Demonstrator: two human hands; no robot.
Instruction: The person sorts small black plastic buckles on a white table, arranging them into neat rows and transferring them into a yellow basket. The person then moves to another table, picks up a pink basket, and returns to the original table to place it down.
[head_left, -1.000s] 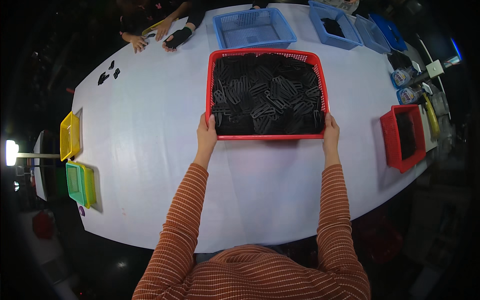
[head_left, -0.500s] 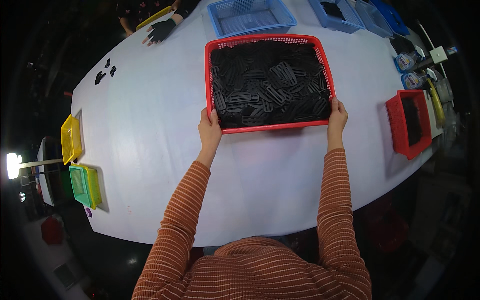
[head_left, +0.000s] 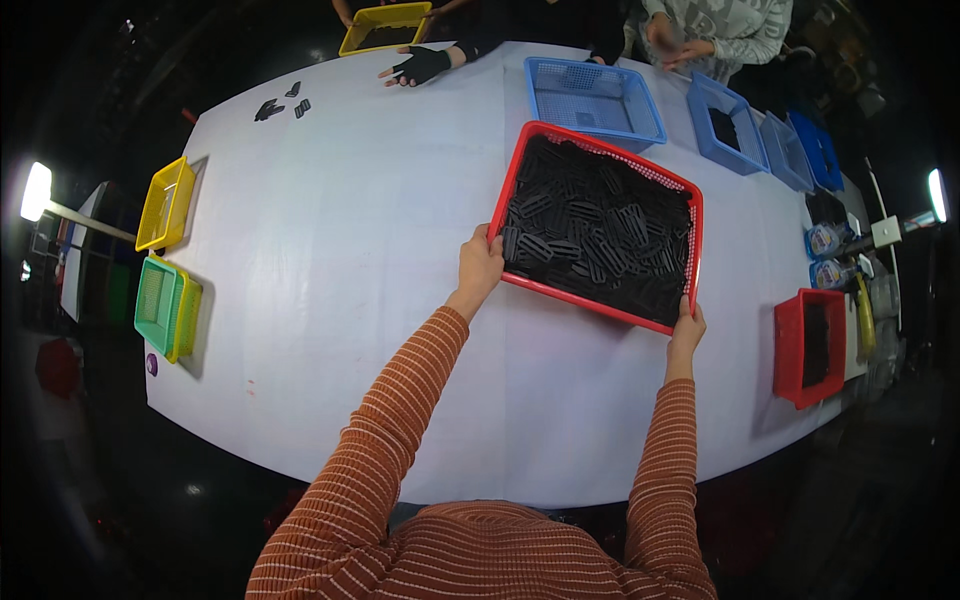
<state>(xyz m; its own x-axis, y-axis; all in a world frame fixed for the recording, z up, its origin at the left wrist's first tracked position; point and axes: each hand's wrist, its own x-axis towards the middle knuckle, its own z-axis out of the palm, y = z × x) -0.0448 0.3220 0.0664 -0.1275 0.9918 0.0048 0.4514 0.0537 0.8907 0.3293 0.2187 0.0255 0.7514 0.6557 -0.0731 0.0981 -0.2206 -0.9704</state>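
Note:
Between my outstretched arms is a red plastic basket [head_left: 585, 297], heaped with flat black slotted plastic pieces [head_left: 600, 220]. My left hand [head_left: 480, 265] is closed on its near left corner, thumb over the rim. At the near right corner my right hand [head_left: 687, 330] grips the rim too. The basket is turned at an angle, its right side closer to me than its left. Its underside is hidden, so I cannot tell whether it rests on the white table [head_left: 350, 300] or hangs just above it.
Blue baskets [head_left: 600, 128] line the far right side. Yellow [head_left: 166, 205] and green [head_left: 155, 305] baskets stand at the left edge, a smaller red basket [head_left: 790, 350] at the right. Loose black pieces [head_left: 270, 108] lie far left. A co-worker's gloved hand [head_left: 420, 66] reaches over the far edge.
The red basket has shifted right in the picture and turned clockwise, still in both my hands. More of the far side shows now, with a person at the far right and a yellow basket in another person's hands.

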